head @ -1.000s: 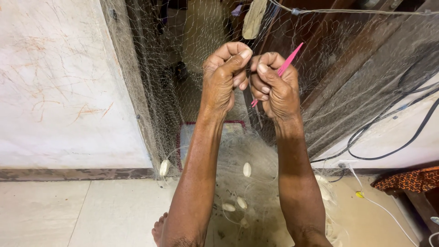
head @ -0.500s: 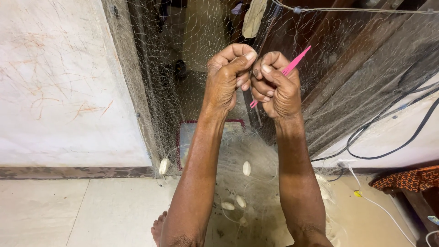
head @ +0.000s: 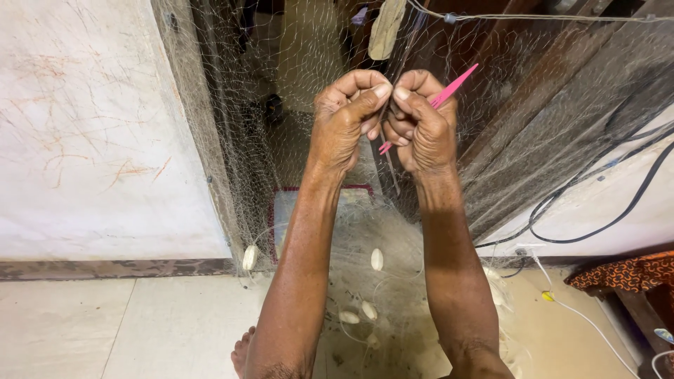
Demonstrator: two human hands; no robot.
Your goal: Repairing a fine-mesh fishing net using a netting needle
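Note:
A fine, pale fishing net (head: pixel 547 133) hangs from a line near the top of the view and pools on the floor. My left hand (head: pixel 347 116) pinches a bit of its mesh between thumb and forefinger. My right hand (head: pixel 421 123) is closed on a pink netting needle (head: pixel 453 88) whose tip points up and right, and its thumb touches the left thumb. Both hands are raised in front of the doorway, knuckles toward me.
White oval floats (head: pixel 376 259) lie in the heaped net on the tiled floor (head: pixel 147 326). A scratched white wall (head: pixel 84 133) is at left, a dark wooden door (head: pixel 533 77) at right. Black cables (head: pixel 604 196) run along the right wall. My bare foot (head: pixel 242 353) shows at the bottom.
Both hands have drawn a little closer, thumbs now meeting, and the pink needle has tilted slightly more to the right. The net stays where it was.

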